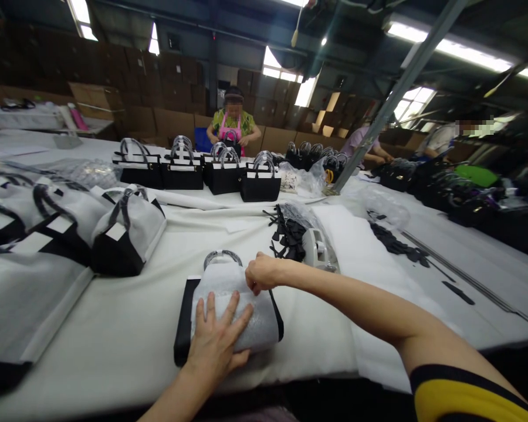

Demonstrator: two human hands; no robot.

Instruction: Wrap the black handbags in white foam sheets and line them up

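A black handbag lies flat on the white table in front of me, its handle pointing away. White foam wrap covers most of its face. My left hand lies flat on the wrap with fingers spread. My right hand is closed in a pinch on the wrap's upper right edge, by the bag's top.
Wrapped handbags lie in a pile at my left. A row of upright black bags stands across the table's far side, where a person in a pink apron works. Black straps and a tape dispenser sit at right; other workers sit far right.
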